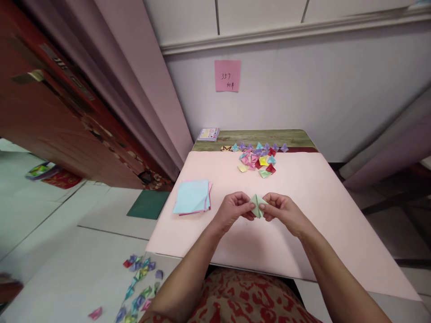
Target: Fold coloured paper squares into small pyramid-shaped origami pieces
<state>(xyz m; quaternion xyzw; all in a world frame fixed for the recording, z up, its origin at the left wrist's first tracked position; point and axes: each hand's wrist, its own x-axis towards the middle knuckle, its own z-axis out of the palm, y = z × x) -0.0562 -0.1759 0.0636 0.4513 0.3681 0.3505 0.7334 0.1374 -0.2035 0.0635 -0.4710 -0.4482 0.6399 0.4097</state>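
Observation:
Between my two hands, a light green folded paper piece [257, 207] is held above the pink table cover [289, 251]. It has a diamond outline with a crease down the middle. My left hand [237, 207] pinches its left side between thumb and fingers. On the right side, my right hand [279, 209] grips it the same way, the thumb on the front face. To the left of my hands lies a stack of square paper sheets [191, 196], light blue on top with pink edges beneath. Beyond my hands sits a pile of small folded paper pieces [253, 159] in several colours.
A small stack of printed cards [208, 134] rests at the table's far left corner. More folded paper pieces [141, 269] are scattered on the floor at lower left. A pink note [227, 76] is stuck to the wall. A green mat [148, 204] lies left of the table.

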